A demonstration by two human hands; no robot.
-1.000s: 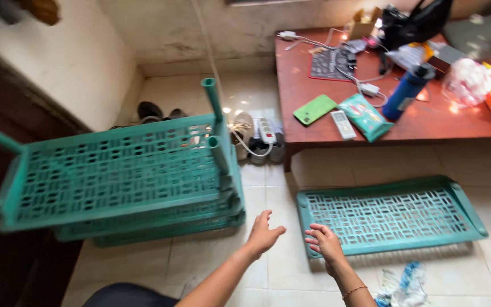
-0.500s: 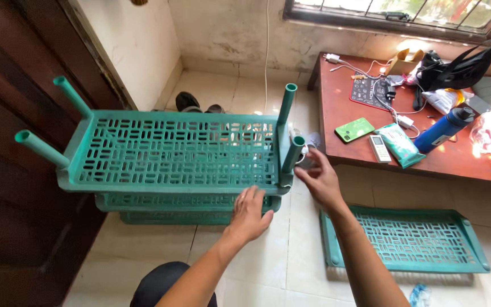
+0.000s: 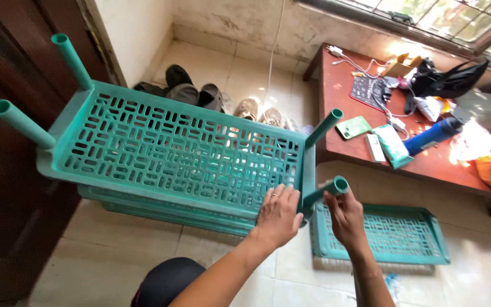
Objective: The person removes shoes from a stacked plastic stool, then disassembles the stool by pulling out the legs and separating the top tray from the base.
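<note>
left hand [image 3: 278,216]: open, fingers spread, palm flat on the near right corner of the top shelf of the green plastic rack [image 3: 171,153]. right hand [image 3: 345,216]: closed around the near right post [image 3: 324,193] of the rack, just below its open end. rack: three slotted shelves stacked, four posts pointing up, standing on the tiled floor [image 3: 120,256] beside a dark wooden door [image 3: 7,187]. loose green shelf [image 3: 393,236]: flat on the floor behind the right hand. shoes [image 3: 200,94]: row against the wall beyond the rack. red desk [image 3: 342,150]: further right, carrying a green phone [image 3: 353,127], a blue bottle [image 3: 432,136], a black bag [image 3: 447,79].
</note>
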